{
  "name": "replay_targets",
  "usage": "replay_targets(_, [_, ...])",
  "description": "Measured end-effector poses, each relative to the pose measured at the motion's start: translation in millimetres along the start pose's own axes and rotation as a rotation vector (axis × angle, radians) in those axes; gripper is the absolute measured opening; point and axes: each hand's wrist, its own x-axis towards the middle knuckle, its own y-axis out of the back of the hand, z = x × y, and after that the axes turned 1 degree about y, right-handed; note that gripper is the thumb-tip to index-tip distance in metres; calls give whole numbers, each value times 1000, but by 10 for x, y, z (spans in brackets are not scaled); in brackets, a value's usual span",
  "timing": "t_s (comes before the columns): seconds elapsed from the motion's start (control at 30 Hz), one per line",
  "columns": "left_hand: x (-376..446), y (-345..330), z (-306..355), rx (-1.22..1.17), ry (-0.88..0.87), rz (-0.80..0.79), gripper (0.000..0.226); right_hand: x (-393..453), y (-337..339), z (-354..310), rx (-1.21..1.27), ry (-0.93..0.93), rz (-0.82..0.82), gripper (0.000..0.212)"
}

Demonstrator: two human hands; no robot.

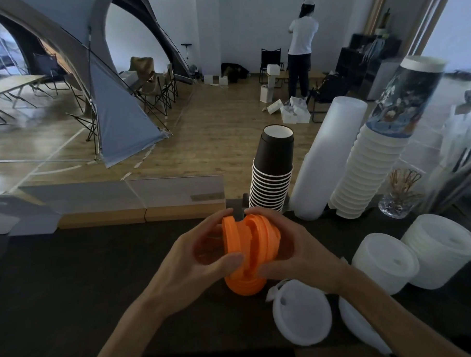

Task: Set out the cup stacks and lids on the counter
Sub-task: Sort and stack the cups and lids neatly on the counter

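We hold a stack of orange lids point(252, 245) above the dark counter point(71, 280), our left hand point(202, 256) and right hand point(280, 246) curled around its two ends, fingers clamped on the ridged rims. Beyond our fingertips stands a stack of black paper cups point(273, 174), with white cup stacks point(363, 172) further right. White lids point(302, 313) lie below our right wrist; their far edges are cut off.
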Motion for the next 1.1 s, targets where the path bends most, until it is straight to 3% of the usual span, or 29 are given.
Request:
replay_targets(0.2, [55,-23,2,77,13,-47,87,67,-42,-32,-59,14,-18,80])
replay_targets(0.57, [101,-85,-63,39,29,-112,84,30,9,73,-96,-31,-49,93])
replay_targets(0.73, [128,-83,-67,17,21,-128,86,39,14,72,-77,-39,-39,89])
replay_targets(1.0, [248,-99,15,-250,59,-53,74,222,-47,17,-183,-15,66,96])
replay_targets(1.1, [268,-104,-49,-370,136,6,69,279,-13,39,-128,-102,-30,108])
